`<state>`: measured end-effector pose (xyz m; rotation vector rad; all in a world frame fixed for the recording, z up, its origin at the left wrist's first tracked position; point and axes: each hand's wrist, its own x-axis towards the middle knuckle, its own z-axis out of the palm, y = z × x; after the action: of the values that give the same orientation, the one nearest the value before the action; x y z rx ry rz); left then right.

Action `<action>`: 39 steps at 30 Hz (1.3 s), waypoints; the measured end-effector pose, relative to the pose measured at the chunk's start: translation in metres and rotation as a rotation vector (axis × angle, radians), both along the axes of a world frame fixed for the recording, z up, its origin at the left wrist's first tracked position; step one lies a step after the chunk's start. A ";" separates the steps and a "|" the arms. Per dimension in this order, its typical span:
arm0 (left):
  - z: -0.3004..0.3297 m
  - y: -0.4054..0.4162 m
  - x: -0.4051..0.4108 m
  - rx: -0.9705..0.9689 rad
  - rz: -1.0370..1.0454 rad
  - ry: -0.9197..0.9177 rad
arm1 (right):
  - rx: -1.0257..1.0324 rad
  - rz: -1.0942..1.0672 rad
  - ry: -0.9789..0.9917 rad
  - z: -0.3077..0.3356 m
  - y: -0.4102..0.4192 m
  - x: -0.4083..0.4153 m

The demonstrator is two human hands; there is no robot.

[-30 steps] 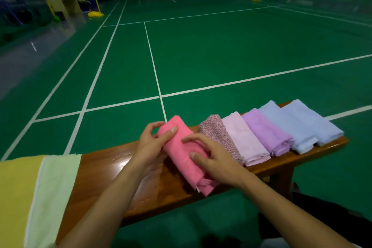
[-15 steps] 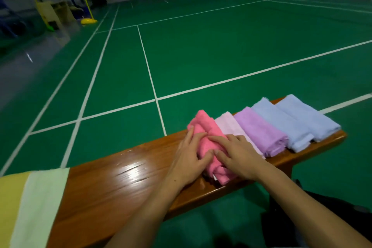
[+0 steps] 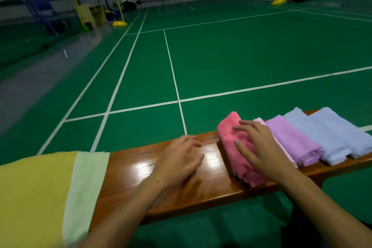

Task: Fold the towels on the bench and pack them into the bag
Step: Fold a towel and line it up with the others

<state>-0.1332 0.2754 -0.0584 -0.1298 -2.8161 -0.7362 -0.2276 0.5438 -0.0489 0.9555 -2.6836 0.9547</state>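
Five folded towels lie in a row at the right end of the wooden bench: one pink towel, a pale pink towel mostly hidden beside it, a lilac towel and two light blue towels. A yellow cloth and a pale green cloth drape over the left end. The right hand lies flat on the pink towel, fingers spread. The left hand hovers over bare wood just left of it, fingers loosely curled, holding nothing.

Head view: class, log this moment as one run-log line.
right hand: flat on pink towel | left hand: free above bench | folded row beside pink towel | bag: unseen
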 end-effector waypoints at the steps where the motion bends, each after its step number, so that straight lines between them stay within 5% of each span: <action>1: 0.005 -0.016 0.010 -0.076 0.027 0.017 | -0.051 0.026 0.035 0.002 -0.013 0.005; 6: 0.026 -0.100 0.072 -0.424 0.217 -0.057 | -0.103 0.184 0.080 -0.004 -0.096 0.030; 16: 0.018 -0.242 0.204 -0.330 0.669 -0.265 | -0.011 0.504 -0.207 -0.029 -0.281 0.124; 24: 0.008 -0.318 0.270 -0.365 0.997 -0.390 | -0.038 0.441 -0.525 -0.040 -0.400 0.199; 30: -0.006 -0.339 0.279 -0.028 1.111 -0.301 | -0.074 0.103 -0.877 -0.041 -0.463 0.197; 35: -0.005 -0.345 0.278 0.152 1.143 -0.190 | 0.084 0.130 -0.867 -0.035 -0.468 0.199; 39: 0.004 -0.347 0.278 0.276 1.120 -0.118 | -0.061 0.161 -0.930 -0.036 -0.465 0.193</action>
<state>0.1445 -0.0716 -0.0548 1.4126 -2.2609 -0.7836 -0.0347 0.0785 -0.0849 0.8573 -3.2627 1.8827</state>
